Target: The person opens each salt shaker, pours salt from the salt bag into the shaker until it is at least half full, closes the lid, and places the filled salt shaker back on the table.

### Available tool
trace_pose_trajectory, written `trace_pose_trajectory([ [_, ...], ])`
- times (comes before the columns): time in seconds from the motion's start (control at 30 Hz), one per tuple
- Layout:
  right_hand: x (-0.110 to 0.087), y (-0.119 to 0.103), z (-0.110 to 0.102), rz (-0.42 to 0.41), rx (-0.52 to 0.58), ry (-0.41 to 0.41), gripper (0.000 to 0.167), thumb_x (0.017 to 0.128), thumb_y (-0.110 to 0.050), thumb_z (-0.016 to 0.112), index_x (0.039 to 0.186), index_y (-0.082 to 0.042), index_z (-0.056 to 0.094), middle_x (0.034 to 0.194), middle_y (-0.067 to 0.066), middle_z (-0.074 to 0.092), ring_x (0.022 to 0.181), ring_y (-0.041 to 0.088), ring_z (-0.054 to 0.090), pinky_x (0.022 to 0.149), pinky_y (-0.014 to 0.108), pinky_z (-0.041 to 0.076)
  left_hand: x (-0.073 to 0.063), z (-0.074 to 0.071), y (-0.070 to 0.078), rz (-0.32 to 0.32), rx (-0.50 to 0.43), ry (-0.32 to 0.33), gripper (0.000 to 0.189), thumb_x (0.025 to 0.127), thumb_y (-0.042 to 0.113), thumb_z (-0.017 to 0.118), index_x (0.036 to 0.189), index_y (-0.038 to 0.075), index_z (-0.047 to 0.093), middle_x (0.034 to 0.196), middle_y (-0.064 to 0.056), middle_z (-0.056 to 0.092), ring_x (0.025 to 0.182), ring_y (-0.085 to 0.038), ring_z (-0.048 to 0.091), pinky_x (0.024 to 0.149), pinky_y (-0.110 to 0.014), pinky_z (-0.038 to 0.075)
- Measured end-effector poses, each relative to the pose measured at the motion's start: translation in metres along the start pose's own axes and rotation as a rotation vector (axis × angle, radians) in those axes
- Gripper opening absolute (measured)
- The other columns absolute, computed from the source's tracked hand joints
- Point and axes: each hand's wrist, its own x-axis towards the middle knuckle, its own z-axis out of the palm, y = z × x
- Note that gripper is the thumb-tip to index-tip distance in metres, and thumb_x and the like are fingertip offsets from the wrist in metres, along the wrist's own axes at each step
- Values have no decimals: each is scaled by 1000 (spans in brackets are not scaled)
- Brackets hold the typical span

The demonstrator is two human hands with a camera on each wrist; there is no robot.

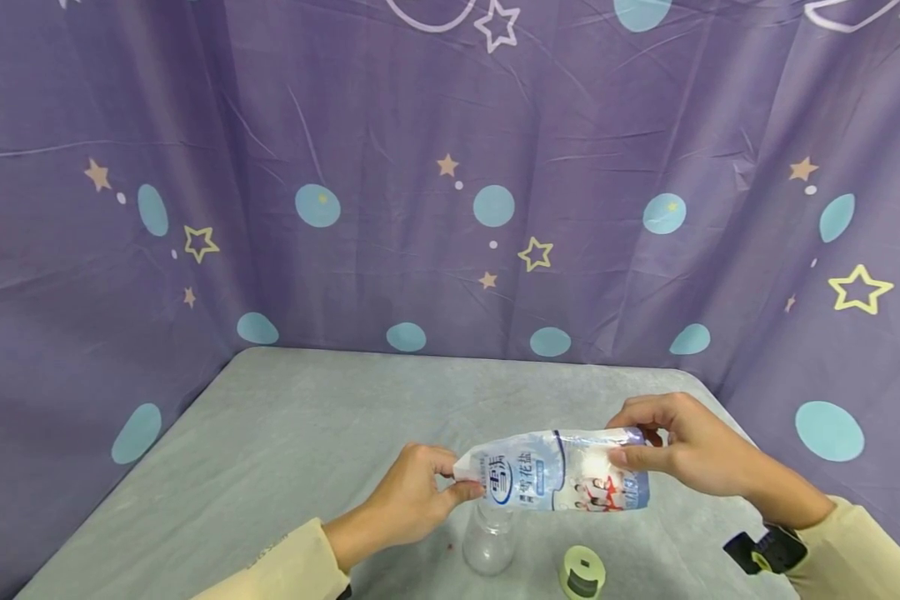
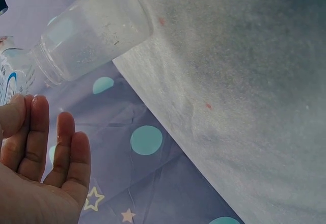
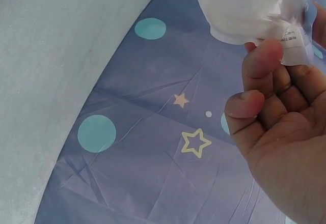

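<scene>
Manually held printed bag [image 1: 536, 471], narrow end at mouth of clear jar [image 1: 489, 546], left hand [image 1: 405, 500] pinching that end, right hand [image 1: 687, 446] gripping opposite end; green lid [image 1: 583, 567] near jar, on grey table [image 1: 330, 408].

Blue-and-white bag [image 1: 536, 475], pale-green lid [image 1: 582, 561], purple starred curtain [image 1: 420, 108]

On my rectangular, grey cloth-covered table [image 1: 330, 425], the clear round bottle [image 1: 489, 546] stands between my left hand [image 1: 408, 500] and right hand [image 1: 678, 450]. Above it, the blue-white plastic bag [image 1: 532, 471] extends rightward; right of it sits the round light-green lid [image 1: 581, 567]; behind it hangs the purple patterned fabric curtain [image 1: 420, 108].
</scene>
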Motion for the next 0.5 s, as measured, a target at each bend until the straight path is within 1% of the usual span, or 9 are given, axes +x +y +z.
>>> trace_pose_trajectory([
  [0.1, 1, 0, -1, -7, 1, -1, 20, 87, -9, 80, 94, -28, 76, 76, -12, 64, 66, 7, 54, 53, 26, 44, 0, 0, 0, -6, -3, -4, 5, 84, 17, 85, 87, 13, 82, 90, 10, 76, 85, -4, 68, 71, -27, 54],
  [0.27, 3, -1, -1, -26, -8, -2, 21, 87, -10, 80, 95, -29, 76, 79, -13, 66, 66, 6, 54, 53, 26, 43, -2, 0, -1, 2, -9, 0, 5, 85, 17, 85, 86, 13, 82, 89, 8, 76, 84, -3, 68, 69, -25, 53],
  [0.5, 6, -3, -1, -55, -26, 5, 22, 87, -9, 80, 95, -29, 76, 81, -14, 67, 64, 6, 52, 52, 26, 41, -3, 0, -2, -7, -19, 0, 5, 85, 17, 84, 86, 13, 82, 89, 5, 77, 82, -3, 68, 70, -28, 54],
])
